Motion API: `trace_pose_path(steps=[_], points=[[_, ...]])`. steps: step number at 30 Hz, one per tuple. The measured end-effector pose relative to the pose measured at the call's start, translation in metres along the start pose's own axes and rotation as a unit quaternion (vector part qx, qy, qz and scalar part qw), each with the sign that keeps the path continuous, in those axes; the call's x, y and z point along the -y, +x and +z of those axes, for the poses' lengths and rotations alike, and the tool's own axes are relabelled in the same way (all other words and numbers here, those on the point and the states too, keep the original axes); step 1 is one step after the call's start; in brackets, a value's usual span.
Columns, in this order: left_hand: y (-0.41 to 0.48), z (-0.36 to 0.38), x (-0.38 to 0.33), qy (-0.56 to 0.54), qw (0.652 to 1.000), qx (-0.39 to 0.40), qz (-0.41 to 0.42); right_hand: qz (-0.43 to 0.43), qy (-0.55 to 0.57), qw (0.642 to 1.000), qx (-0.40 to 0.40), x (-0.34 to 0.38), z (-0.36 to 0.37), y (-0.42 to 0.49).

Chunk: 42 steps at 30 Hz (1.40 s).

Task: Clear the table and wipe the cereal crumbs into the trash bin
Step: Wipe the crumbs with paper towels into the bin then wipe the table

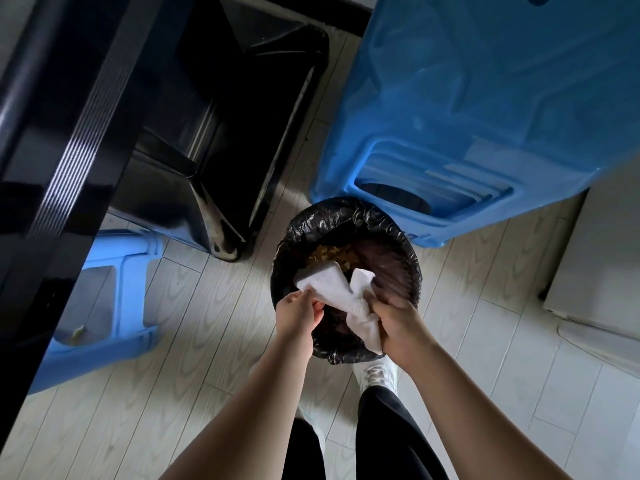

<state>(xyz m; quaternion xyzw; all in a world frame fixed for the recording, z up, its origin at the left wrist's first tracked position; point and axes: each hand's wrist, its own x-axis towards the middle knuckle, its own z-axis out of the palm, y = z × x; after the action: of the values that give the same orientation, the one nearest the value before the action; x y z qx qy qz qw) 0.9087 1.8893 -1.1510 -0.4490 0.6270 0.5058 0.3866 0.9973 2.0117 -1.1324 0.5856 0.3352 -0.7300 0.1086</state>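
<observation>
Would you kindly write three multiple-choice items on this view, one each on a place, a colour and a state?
1. Where is the white cloth?
A. Over the open trash bin
B. Lying on the floor
C. Draped on the blue stool

2. What colour is the bin liner?
A. White
B. Blue
C. Black

3. How is the cloth held?
A. By the left hand alone
B. By both hands, the right hand too
C. By neither

Answers: 1 A, it hangs above the bin's mouth; 2 C, crinkled black plastic covers the rim; 3 B, each hand grips one end.
</observation>
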Motion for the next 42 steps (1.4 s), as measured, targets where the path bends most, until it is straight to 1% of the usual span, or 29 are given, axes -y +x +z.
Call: trace_pose_path(steps=[3, 5, 8, 10, 13, 16, 17, 19, 21, 23, 25, 26, 28, 30, 33, 36, 40, 42], points=[[0.002, 0.0, -0.004, 0.016, 1.0, -0.014, 0.02, -0.014, -0.005, 0.999, 0.048, 0.004, -0.01, -0.005], [0.003, -0.002, -0.007, 0.017, 0.999, -0.019, 0.026, -0.003, 0.012, 0.997, 0.075, 0.007, -0.014, -0.008], [0.002, -0.002, -0.007, 0.014, 0.999, -0.017, 0.027, 0.007, 0.01, 0.996, 0.094, 0.01, -0.016, -0.011], [0.001, -0.001, -0.005, 0.02, 0.999, -0.012, 0.031, -0.005, 0.013, 0.997, 0.08, 0.012, -0.016, -0.012], [0.002, 0.0, 0.0, 0.024, 0.999, -0.016, 0.04, -0.031, 0.032, 0.999, 0.03, 0.01, -0.018, -0.007], [0.001, 0.002, 0.002, 0.015, 0.999, -0.023, 0.041, -0.052, 0.002, 0.998, -0.017, 0.003, -0.016, 0.002], [0.0, 0.002, 0.003, 0.005, 0.999, -0.02, 0.04, -0.048, -0.025, 0.998, -0.01, 0.0, -0.014, 0.003], [-0.003, 0.003, 0.003, -0.021, 0.999, -0.001, 0.034, -0.008, -0.074, 0.997, 0.035, -0.003, -0.013, 0.004], [-0.005, 0.003, 0.001, -0.029, 0.999, 0.007, 0.037, 0.033, -0.089, 0.993, 0.065, -0.003, -0.011, 0.001], [-0.006, 0.001, -0.002, -0.012, 0.999, -0.007, 0.045, 0.034, -0.131, 0.99, 0.047, -0.002, -0.01, -0.003], [-0.008, -0.003, -0.006, 0.012, 0.998, -0.029, 0.059, -0.01, -0.201, 0.979, -0.001, 0.002, -0.011, -0.005], [-0.01, -0.005, -0.007, 0.033, 0.997, -0.038, 0.065, -0.028, -0.219, 0.975, -0.033, 0.005, -0.011, -0.008], [-0.015, -0.006, -0.008, 0.086, 0.992, -0.048, 0.076, -0.053, -0.202, 0.973, -0.098, 0.01, -0.013, -0.014], [-0.023, -0.005, -0.008, 0.114, 0.989, -0.048, 0.081, -0.09, -0.179, 0.971, -0.127, 0.013, -0.013, -0.025], [-0.041, -0.002, -0.009, 0.124, 0.988, -0.045, 0.085, -0.125, -0.22, 0.961, -0.114, 0.017, -0.009, -0.041], [-0.062, -0.001, -0.015, 0.119, 0.988, -0.045, 0.091, -0.108, -0.253, 0.955, -0.11, 0.022, -0.004, -0.054], [-0.088, -0.005, -0.024, 0.104, 0.989, -0.037, 0.098, -0.089, -0.27, 0.952, -0.114, 0.035, 0.005, -0.076], [-0.1, -0.01, -0.028, 0.112, 0.987, -0.03, 0.11, -0.062, -0.277, 0.953, -0.111, 0.044, 0.01, -0.088]])
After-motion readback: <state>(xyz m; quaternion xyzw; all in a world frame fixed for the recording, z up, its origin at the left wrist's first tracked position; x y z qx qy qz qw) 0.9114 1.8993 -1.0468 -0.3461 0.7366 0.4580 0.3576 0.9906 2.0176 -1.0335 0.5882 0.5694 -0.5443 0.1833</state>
